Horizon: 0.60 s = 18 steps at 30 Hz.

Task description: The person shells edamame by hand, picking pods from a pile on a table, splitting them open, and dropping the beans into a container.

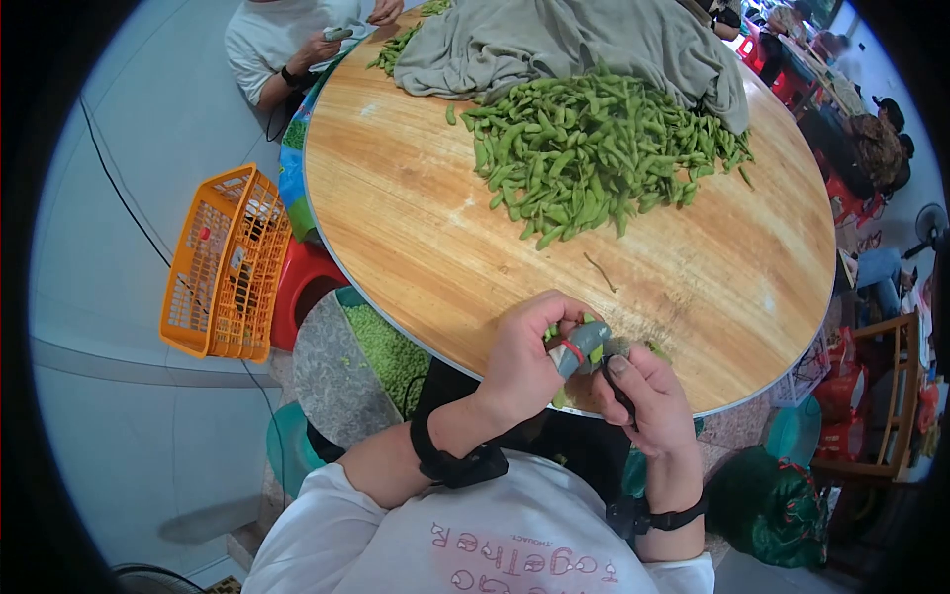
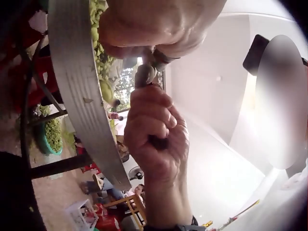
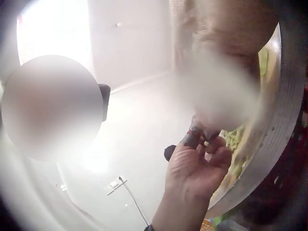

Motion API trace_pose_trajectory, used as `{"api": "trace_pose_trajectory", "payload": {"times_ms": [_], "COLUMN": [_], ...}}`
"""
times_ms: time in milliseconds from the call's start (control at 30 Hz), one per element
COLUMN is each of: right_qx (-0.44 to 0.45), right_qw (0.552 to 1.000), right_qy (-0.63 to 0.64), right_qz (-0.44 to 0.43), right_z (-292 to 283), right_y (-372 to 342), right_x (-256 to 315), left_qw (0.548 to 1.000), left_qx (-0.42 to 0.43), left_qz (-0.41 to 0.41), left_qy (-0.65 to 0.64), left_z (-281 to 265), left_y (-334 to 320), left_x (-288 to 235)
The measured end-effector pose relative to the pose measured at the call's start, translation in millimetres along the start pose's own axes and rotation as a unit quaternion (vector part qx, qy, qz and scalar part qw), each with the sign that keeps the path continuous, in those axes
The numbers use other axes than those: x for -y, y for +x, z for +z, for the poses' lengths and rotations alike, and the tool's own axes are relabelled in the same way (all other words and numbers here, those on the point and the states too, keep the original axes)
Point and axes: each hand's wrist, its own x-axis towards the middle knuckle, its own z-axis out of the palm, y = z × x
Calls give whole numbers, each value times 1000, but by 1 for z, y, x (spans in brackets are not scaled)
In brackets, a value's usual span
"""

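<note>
My left hand (image 1: 526,346) is over the near table edge, its fingers curled around green soybean pods (image 1: 590,319). A grey cover with a red band (image 1: 572,349) wraps its thumb. Close beside it, my right hand (image 1: 653,396) grips a small dark-handled tool (image 1: 620,393); I cannot tell its kind. In the left wrist view the right hand (image 2: 156,127) is curled tightly round that dark handle (image 2: 158,142). The right wrist view shows the left hand (image 3: 192,168) and its banded thumb cover (image 3: 191,137), with part of the pods hidden.
A large pod pile (image 1: 604,148) lies on the round wooden table (image 1: 396,178), partly under a grey cloth (image 1: 495,45). Shelled green beans (image 1: 386,351) fill a container at lower left, near an orange crate (image 1: 223,267) and red stool (image 1: 302,282). Another person (image 1: 287,45) sits across.
</note>
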Motion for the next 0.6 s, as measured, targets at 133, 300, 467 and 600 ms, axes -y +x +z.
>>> {"api": "trace_pose_trajectory", "payload": {"times_ms": [133, 300, 467, 600], "right_qx": [-32, -77, -103, -60], "right_qw": [998, 997, 994, 994], "right_qy": [49, -1, -38, -79], "right_qz": [31, 5, -12, 33], "right_z": [4, 4, -2, -3], "right_y": [-3, 3, 8, 20], "right_x": [1, -11, -6, 15], "left_qw": [954, 928, 979, 956], "left_qx": [146, 159, 136, 86], "left_qz": [-128, -133, -82, -102], "left_qy": [-227, -310, -131, -263], "left_z": [-8, -5, -7, -16], "left_y": [2, 1, 3, 6], "left_x": [-1, 4, 8, 10]}}
